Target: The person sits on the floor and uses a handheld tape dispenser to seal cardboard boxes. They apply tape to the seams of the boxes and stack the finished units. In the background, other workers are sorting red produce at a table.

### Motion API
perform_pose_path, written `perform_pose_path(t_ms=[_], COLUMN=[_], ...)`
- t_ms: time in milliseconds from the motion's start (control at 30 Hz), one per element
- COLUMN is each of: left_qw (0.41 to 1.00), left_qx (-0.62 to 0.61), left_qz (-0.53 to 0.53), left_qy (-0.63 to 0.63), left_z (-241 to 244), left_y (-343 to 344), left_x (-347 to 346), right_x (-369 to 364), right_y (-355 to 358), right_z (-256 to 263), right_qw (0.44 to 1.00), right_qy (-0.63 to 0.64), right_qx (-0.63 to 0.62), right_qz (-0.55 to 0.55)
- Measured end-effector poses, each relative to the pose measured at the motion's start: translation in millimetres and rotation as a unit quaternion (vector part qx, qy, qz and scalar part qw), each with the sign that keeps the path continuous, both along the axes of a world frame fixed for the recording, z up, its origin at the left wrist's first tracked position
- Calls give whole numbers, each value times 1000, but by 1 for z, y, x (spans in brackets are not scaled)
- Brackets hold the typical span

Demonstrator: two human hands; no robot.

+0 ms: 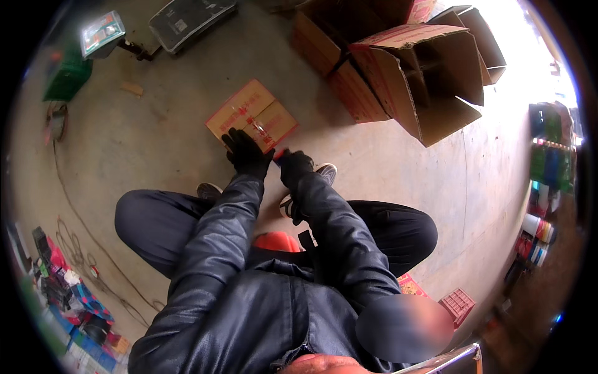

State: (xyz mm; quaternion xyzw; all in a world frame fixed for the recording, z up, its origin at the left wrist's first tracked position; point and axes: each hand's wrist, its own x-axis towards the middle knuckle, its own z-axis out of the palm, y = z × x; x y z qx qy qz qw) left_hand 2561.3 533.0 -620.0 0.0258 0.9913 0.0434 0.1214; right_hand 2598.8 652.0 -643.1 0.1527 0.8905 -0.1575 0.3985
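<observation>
A closed cardboard box [261, 110] with red print lies on the concrete floor in front of me, with a shiny strip of clear tape across its top. My left hand [245, 152], in a black glove, rests spread on the box's near left part. In a black glove too, my right hand [295, 166] is curled around a small red and blue object [279, 154] at the box's near corner. What that object is cannot be told, as the fingers hide most of it.
Open cardboard boxes [420, 84] stand at the upper right. A dark lidded bin [191, 23], a scale's display [103, 35] and a green crate [67, 77] are at the upper left. A cable [88, 219] runs along the left floor. A pink crate [458, 306] lies lower right.
</observation>
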Motion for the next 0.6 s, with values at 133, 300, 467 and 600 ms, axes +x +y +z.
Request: perform_pose_path(t_ms=[133,300,467,600], left_qw=[1000,999,999,998], left_qx=[9,26,42,43], left_qz=[-5,-14,-27,-35], left_qy=[19,16,-10,-7], left_z=[-3,-1,-4,-8], left_y=[-6,-4,-10,-15], left_x=[-7,-8,-11,-13], right_x=[42,51,40,24], right_y=[25,19,-7,-27], right_z=[-27,-82,-126,-123], right_qw=[990,747,747,480], right_qy=[69,165,171,157], right_qx=[-103,-226,-164,-241], right_qz=[-62,-603,-620,-829])
